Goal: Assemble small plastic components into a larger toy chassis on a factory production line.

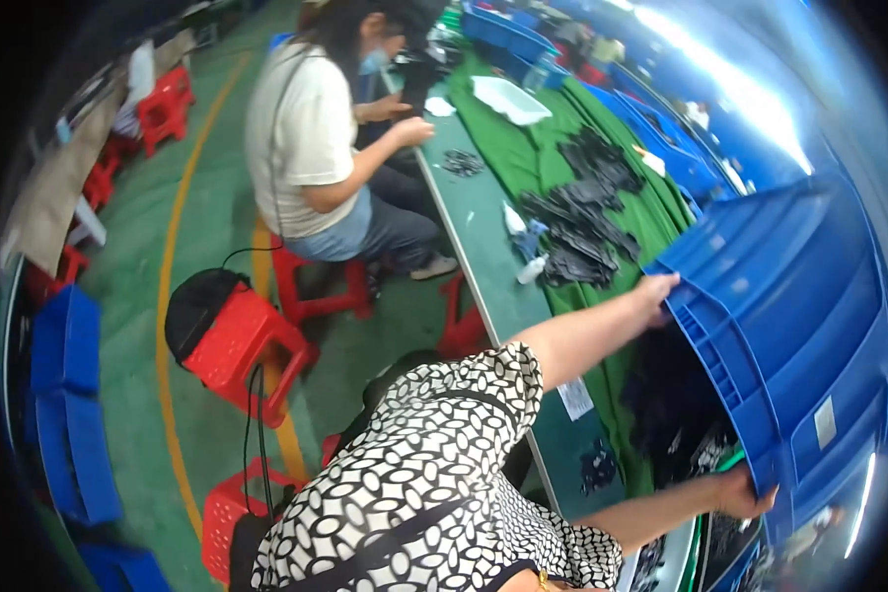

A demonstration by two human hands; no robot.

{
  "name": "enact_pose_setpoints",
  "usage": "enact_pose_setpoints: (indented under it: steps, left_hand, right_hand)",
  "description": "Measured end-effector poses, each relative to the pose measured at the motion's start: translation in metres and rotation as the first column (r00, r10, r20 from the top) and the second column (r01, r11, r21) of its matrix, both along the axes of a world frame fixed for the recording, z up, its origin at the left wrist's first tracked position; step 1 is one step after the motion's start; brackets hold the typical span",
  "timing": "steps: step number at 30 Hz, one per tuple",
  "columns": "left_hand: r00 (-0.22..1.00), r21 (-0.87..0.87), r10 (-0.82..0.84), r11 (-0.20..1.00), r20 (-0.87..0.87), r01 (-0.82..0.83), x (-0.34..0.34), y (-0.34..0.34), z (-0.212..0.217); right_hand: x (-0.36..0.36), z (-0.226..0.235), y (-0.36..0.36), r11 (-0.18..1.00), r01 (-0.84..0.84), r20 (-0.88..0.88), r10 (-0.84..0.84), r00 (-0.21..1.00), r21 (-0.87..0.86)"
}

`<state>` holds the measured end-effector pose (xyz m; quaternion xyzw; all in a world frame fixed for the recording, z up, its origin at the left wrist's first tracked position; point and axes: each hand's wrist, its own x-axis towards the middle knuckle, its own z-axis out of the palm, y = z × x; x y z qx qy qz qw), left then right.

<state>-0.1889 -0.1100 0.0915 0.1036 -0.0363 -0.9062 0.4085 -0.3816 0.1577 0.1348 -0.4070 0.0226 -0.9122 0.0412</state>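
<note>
A large blue plastic crate is tipped on its side over the table, its open mouth turned toward me and down. My left hand is closed on the crate's rim at the far end. My right hand grips the rim at the near end, fingers curled round the edge. Below the mouth lies a dark heap of black pieces, partly in shadow, so their kind cannot be made out. Farther along the green cloth are bunches of black strip-like pieces.
A co-worker in a white shirt sits at the table's far left, holding a dark piece. On the table edge lie a small white bottle and a paper label. Red stools and blue crates stand on the floor.
</note>
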Motion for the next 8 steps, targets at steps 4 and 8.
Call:
enact_pose_setpoints:
  steps: [4,8]
  left_hand:
    - [0.987,-0.176,0.123,0.979,0.099,-0.104,-0.001,-0.025,-0.025]
    - [0.939,-0.356,0.256,0.920,0.232,-0.163,-0.052,-0.056,-0.056]
  right_hand:
    - [0.040,0.018,-0.006,0.932,0.358,0.036,-0.357,0.934,-0.063]
    - [0.051,0.014,-0.005,0.518,0.807,-0.293,-0.848,0.441,-0.283]
